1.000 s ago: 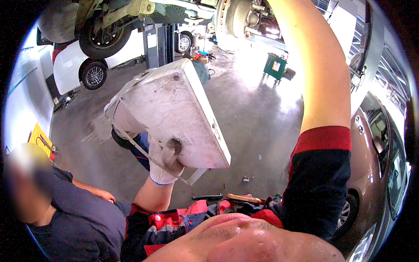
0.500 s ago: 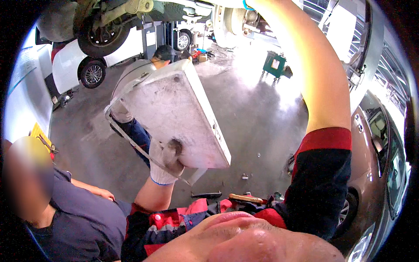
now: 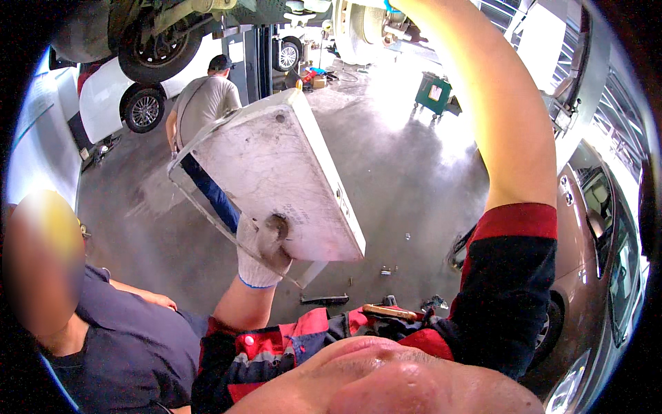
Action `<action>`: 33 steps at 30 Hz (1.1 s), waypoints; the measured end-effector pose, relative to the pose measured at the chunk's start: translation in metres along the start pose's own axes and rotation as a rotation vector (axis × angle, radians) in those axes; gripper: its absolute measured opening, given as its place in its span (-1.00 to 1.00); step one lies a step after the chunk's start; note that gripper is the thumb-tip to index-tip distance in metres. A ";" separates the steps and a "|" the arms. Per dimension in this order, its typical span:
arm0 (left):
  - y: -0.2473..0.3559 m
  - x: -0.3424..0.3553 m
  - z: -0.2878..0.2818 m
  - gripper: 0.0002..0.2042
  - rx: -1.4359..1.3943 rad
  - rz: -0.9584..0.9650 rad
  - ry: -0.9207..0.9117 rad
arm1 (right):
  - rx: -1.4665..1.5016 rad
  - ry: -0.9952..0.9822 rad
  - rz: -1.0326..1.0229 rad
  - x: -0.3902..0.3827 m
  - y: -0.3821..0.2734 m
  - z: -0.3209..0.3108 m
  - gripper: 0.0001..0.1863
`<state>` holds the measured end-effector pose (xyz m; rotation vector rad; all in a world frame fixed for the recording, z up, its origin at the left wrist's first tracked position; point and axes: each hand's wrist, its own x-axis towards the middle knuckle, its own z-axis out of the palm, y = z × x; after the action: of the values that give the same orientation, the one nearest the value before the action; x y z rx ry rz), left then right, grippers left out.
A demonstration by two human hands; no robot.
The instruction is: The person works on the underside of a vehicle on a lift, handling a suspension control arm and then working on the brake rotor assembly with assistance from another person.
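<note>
My left hand (image 3: 265, 252), in a soiled white knit glove with a dark patch, is closed at the lower edge of a large, grubby white box-shaped panel (image 3: 269, 165). A pale U-shaped bracket (image 3: 203, 210) runs along the panel's left side and passes by the glove. The panel tilts in front of me, its stained flat side toward me. My right arm (image 3: 510, 124) reaches up to the top edge, beside a brake disc (image 3: 354, 34) on a raised car. Only the blue-edged glove cuff shows there; the fingers are hidden.
Close at my left stands a person in a dark shirt (image 3: 131, 338). Farther off, another person (image 3: 210, 103) wears a cap. A wheel (image 3: 162, 52) hangs overhead. A green wheeled cart (image 3: 433, 94), a brown car (image 3: 572, 262) and loose parts (image 3: 324, 300) on the floor surround me.
The capped person behind the panel has straightened and moved left, turning away. The panel and my left hand have barely shifted, and my right arm stays raised.
</note>
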<state>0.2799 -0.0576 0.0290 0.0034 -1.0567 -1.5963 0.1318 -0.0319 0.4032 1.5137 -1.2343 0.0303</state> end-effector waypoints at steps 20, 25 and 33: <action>0.011 0.005 0.020 -0.37 0.054 -0.025 -0.038 | 0.178 -0.196 -0.166 -0.003 0.047 0.002 -0.71; 0.005 0.010 0.009 -0.34 0.149 -0.019 -0.102 | 0.338 -0.015 -0.186 -0.006 0.053 0.020 -0.60; 0.007 0.026 0.015 -0.28 0.099 0.023 -0.074 | 0.432 0.003 -0.213 0.006 0.055 0.026 -0.64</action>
<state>0.2687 -0.0687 0.0560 -0.0010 -1.1879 -1.5322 0.0815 -0.0450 0.4359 2.0127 -1.1015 0.1676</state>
